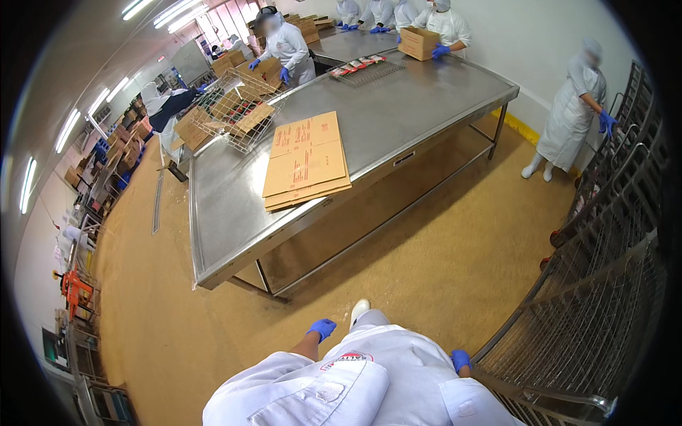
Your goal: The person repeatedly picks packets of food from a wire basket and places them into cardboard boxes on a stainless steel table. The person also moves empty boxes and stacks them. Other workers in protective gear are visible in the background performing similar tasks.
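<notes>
My left hand [322, 328], in a blue glove, hangs over the tan floor with its fingers loosely curled; I see nothing in it. My right hand [460, 360], gloved the same way, is low at my side, close to the edge of a metal rack [586, 287] with wire shelves. Whether it touches the rack is unclear. Ahead stands a long stainless steel table [229, 223]. Flat cardboard boxes [306, 160] with red print lie stacked near its front edge. Behind them, a wire basket [240, 109] tilts at the table's left side, with cardboard and packed goods seen through it.
A wire tray [367, 72] with red-and-white packs lies on the far part of the table. A co-worker at the far end holds an open cardboard box [419, 43]. Another person [575, 106] stands by the racks at right. Several more people work behind the table.
</notes>
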A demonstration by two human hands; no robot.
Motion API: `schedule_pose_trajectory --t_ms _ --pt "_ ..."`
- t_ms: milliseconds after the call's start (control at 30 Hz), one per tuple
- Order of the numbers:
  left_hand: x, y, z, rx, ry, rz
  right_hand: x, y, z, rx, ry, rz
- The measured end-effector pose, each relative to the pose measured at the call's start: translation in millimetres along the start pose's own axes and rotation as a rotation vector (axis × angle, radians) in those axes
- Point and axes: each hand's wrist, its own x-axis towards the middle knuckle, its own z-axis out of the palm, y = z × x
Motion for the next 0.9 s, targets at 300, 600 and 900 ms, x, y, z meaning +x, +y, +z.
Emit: schedule_pose_trajectory --t_ms 300,600,900 --pt "-3.9 -2.1 1.4 0.056 -0.043 -0.036 -0.1 -1.1 -3.7 -0.006 -0.001 -0.003" --pt "-2.8 17.2 -3.1 0.143 -0.132 -0.012 -2.4 1.2 -6.5 -0.012 0.003 -0.001" --pt "-4.7 40.8 -7.2 0.124 -0.115 0.029 -5.0 9.3 -6.7 -0.009 0.01 0.004"
